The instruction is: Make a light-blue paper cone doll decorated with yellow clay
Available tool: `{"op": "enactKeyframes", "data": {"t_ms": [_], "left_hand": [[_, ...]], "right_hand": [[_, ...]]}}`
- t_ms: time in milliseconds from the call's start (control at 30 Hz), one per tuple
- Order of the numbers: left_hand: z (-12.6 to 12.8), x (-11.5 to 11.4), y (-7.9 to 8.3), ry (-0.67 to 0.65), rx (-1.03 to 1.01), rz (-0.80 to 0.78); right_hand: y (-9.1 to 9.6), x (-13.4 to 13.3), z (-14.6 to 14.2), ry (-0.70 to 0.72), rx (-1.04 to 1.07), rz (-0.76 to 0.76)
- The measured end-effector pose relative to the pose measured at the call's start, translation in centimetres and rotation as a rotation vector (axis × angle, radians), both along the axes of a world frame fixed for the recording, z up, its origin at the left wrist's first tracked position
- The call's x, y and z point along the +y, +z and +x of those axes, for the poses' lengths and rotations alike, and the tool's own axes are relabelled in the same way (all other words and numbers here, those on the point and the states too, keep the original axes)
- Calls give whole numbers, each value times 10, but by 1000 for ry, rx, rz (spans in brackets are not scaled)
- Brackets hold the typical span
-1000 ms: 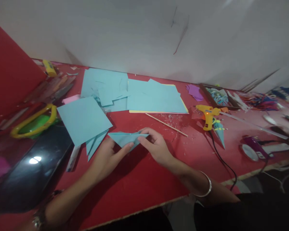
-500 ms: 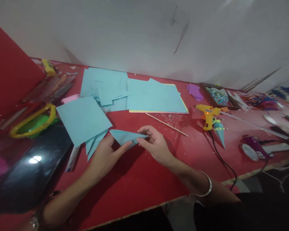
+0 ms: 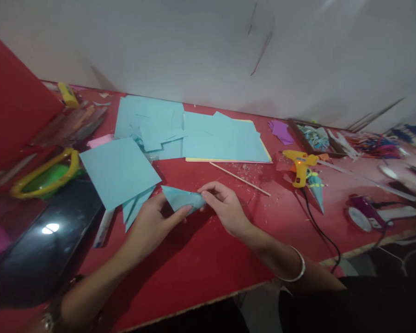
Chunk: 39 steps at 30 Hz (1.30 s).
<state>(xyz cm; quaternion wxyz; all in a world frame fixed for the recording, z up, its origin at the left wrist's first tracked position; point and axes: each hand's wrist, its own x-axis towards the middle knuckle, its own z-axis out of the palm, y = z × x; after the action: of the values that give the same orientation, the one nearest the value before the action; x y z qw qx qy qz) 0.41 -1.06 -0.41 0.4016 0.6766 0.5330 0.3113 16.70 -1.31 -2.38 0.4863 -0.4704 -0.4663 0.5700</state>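
Between my two hands is a folded piece of light-blue paper (image 3: 179, 198), roughly triangular, held just above the red table (image 3: 208, 259). My left hand (image 3: 159, 216) grips its left and lower side, thumb on top and fingers hidden beneath. At the right end, my right hand (image 3: 223, 203) pinches the paper between thumb and fingers. Close to the left hand lie a large light-blue paper square (image 3: 119, 171) and folded blue pieces (image 3: 137, 206) partly under it. A thin wooden stick (image 3: 241, 178) rests beyond the right hand.
Stacked blue sheets (image 3: 225, 138) lie at the back. Rightward are a yellow glue gun (image 3: 298, 166) with a black cord, a small blue cone (image 3: 316, 192), a tray of scraps (image 3: 315, 138) and a purple device (image 3: 365, 212). A dark glossy panel (image 3: 52, 240) and yellow-rimmed basket (image 3: 46, 178) are left.
The paper's right end, a long point before, now looks shorter and folded in. My right hand's fingertips have shifted slightly over it; my left hand keeps its grip.
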Motion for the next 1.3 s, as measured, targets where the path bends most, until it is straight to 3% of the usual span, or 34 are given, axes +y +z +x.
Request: {"op": "enactKeyframes", "data": {"t_ms": [233, 467, 700, 900, 1100, 1300], "left_hand": [[0, -1, 5, -112, -35, -43], [-2, -6, -1, -240, -24, -171], [0, -6, 0, -254, -15, -64], [0, -3, -2, -362, -8, -14], [-2, -1, -9, -287, 46, -78], [-4, 0, -13, -214, 111, 9]], "right_hand": [[3, -3, -1, 31, -32, 57], [4, -5, 0, 61, -77, 114], [6, -7, 0, 76, -131, 116], [8, -6, 3, 258, -216, 68], [6, -5, 0, 184, -84, 6], [5, -3, 4, 172, -103, 28]]}}
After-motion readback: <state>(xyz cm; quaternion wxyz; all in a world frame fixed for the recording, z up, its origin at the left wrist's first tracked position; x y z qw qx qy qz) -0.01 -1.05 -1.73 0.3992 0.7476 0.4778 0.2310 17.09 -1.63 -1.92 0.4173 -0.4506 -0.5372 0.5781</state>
